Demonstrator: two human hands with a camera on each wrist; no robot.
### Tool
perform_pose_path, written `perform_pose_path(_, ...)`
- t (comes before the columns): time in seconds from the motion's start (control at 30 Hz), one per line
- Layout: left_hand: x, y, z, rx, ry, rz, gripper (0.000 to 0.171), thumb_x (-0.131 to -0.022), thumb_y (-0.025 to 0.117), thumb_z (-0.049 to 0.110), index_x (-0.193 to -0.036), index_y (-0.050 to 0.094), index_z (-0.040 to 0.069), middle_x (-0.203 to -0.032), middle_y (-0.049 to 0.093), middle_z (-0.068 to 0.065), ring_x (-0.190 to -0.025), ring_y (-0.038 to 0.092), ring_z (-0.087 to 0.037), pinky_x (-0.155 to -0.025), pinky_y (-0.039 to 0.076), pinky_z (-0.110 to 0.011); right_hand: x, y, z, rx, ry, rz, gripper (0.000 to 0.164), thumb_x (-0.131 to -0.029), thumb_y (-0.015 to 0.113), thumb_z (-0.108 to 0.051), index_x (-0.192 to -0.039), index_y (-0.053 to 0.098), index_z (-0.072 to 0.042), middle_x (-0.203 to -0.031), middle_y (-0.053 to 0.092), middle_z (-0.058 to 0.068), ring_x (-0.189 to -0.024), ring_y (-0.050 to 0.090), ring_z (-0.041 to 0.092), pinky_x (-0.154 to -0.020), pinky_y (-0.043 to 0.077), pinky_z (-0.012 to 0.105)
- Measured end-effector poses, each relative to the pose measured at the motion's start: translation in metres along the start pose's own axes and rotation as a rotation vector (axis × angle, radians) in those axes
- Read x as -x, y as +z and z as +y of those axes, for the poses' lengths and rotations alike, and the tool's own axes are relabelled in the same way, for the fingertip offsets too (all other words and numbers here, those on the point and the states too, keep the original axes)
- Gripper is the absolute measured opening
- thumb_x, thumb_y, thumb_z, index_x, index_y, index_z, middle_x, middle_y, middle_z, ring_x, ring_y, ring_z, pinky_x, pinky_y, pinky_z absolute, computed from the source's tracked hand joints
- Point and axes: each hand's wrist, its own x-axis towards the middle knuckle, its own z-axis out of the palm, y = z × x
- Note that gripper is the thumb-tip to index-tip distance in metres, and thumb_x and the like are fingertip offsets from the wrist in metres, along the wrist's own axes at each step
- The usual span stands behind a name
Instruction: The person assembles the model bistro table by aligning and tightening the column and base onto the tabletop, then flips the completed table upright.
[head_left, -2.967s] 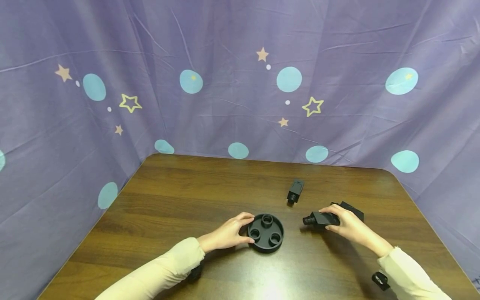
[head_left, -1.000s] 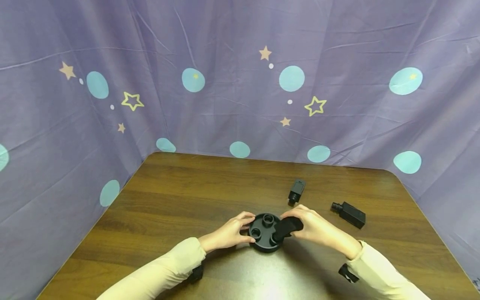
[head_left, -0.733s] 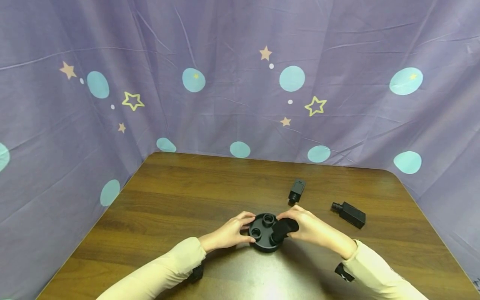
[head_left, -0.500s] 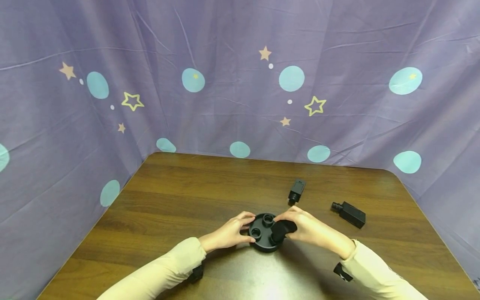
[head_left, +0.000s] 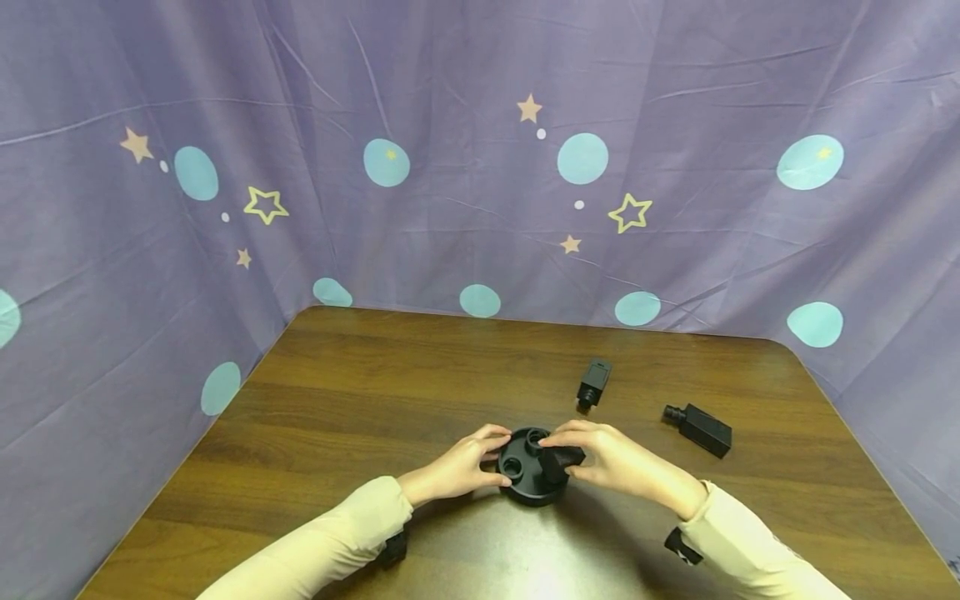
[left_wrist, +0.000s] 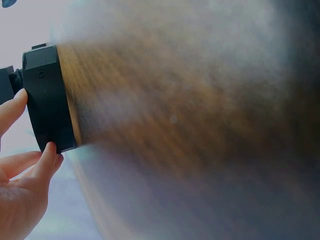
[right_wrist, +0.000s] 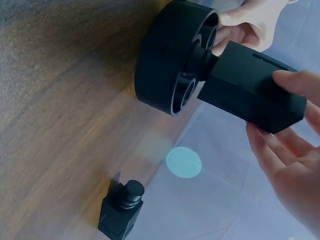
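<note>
My left hand [head_left: 457, 468] grips a round black base [head_left: 529, 499] by its rim, thumb and fingers on either side. This shallow dish lies on the table and has three raised ring sockets inside. My right hand [head_left: 617, 461] holds a black rectangular block [right_wrist: 250, 82] by its far end. The block's threaded neck sits at the right front socket, and the block stands up from the base, slightly tilted in the head view. How deep the neck goes is hidden. In the left wrist view, the base's outer wall [left_wrist: 47, 100] shows between thumb and fingers.
Two similar black blocks with threaded necks lie on the wooden table [head_left: 390, 375]: one [head_left: 595, 379] behind the base, the other [head_left: 705, 431] off to the right. A purple curtain [head_left: 450, 233] with stars and dots hangs past the table's back edge.
My right hand picked up the block at the right, brought it left to the base and set its neck at the socket; the block then became more upright. The left hand stays on the base.
</note>
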Motion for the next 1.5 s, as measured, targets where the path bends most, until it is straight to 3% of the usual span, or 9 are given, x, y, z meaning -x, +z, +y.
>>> perform_pose_path(0.33,0.0,0.0,0.0,0.006,-0.006,-0.003,0.059,-0.078,0.068,0.017,-0.122,0.043,-0.012,-0.128,0.038,-0.014,-0.104,0.055,-0.026,-0.088,0.046,-0.02,-0.001,-0.009,-0.006,-0.05,0.172,-0.15,0.038,-0.079,0.063,-0.009,-0.117,0.058,-0.009,-0.115,0.057,0.004,-0.107,0.052,0.021,-0.09,0.045,0.042)
perform_pose_path(0.5,0.0,0.0,0.0,-0.001,-0.003,-0.004,0.059,-0.078,0.068,0.018,-0.122,0.043,-0.013,-0.128,0.038,-0.014,-0.103,0.055,-0.026,-0.088,0.046,-0.019,-0.002,-0.004,-0.006,-0.027,0.134,-0.108,0.037,-0.081,0.064,-0.021,-0.115,0.059,-0.008,-0.114,0.058,0.005,-0.106,0.053,0.021,-0.094,0.039,0.049)
perform_pose_path(0.67,0.0,0.0,-0.001,0.002,0.004,0.001,0.06,-0.078,0.068,0.017,-0.122,0.042,-0.013,-0.127,0.038,-0.014,-0.104,0.055,-0.025,-0.088,0.046,-0.02,-0.004,0.0,-0.005,-0.042,0.14,-0.052,0.044,-0.076,0.067,-0.033,-0.109,0.061,-0.005,-0.112,0.058,0.011,-0.09,0.056,0.015,-0.072,0.052,0.029)
perform_pose_path(0.77,0.0,0.001,-0.001,0.009,0.004,0.003,0.059,-0.078,0.068,0.017,-0.122,0.042,-0.013,-0.127,0.038,-0.014,-0.104,0.055,-0.026,-0.088,0.046,-0.02,-0.004,0.001,-0.003,-0.084,0.168,-0.032,0.049,-0.072,0.069,-0.036,-0.106,0.061,-0.002,-0.107,0.06,0.01,-0.073,0.053,0.007,-0.057,0.049,0.018)
perform_pose_path(0.9,-0.001,0.0,-0.001,0.015,0.004,0.003,0.059,-0.078,0.068,0.017,-0.122,0.042,-0.013,-0.128,0.038,-0.014,-0.105,0.054,-0.026,-0.088,0.046,-0.02,-0.002,0.003,0.0,-0.113,0.173,-0.002,0.051,-0.068,0.071,-0.037,-0.104,0.061,-0.001,-0.097,0.062,0.005,-0.062,0.05,0.006,-0.052,0.046,0.014)
perform_pose_path(1.13,0.0,0.0,0.0,0.02,-0.001,0.004,0.06,-0.078,0.068,0.016,-0.122,0.042,-0.014,-0.128,0.038,-0.015,-0.105,0.054,-0.026,-0.088,0.046,-0.02,0.0,0.003,0.001,-0.205,0.218,-0.026,0.048,-0.071,0.073,-0.025,-0.108,0.059,0.003,-0.088,0.059,0.0,-0.065,0.05,0.002,-0.056,0.049,0.017)
perform_pose_path(1.23,0.0,0.0,0.0,0.026,-0.005,0.0,0.059,-0.078,0.068,0.015,-0.122,0.042,-0.014,-0.128,0.037,-0.014,-0.105,0.054,-0.026,-0.088,0.046,-0.021,0.002,0.003,0.0,-0.212,0.249,-0.034,0.046,-0.076,0.069,-0.02,-0.115,0.056,0.002,-0.087,0.059,0.0,-0.068,0.055,0.008,-0.06,0.053,0.023)
perform_pose_path(1.4,0.001,0.0,0.0,0.025,-0.008,-0.005,0.06,-0.078,0.067,0.017,-0.123,0.041,-0.013,-0.128,0.037,-0.014,-0.106,0.054,-0.026,-0.089,0.045,-0.021,0.006,0.003,-0.003,-0.087,0.261,-0.023,0.049,-0.081,0.063,-0.032,-0.125,0.051,-0.015,-0.104,0.059,0.008,-0.087,0.057,0.024,-0.071,0.052,0.039)
perform_pose_path(1.5,0.0,0.0,0.0,0.021,-0.003,-0.004,0.059,-0.078,0.067,0.017,-0.123,0.042,-0.013,-0.128,0.037,-0.014,-0.106,0.054,-0.026,-0.089,0.045,-0.021,0.006,0.004,-0.002,-0.055,0.242,-0.018,0.05,-0.08,0.062,-0.037,-0.125,0.051,-0.017,-0.098,0.057,0.005,-0.086,0.055,0.02,-0.069,0.052,0.033)
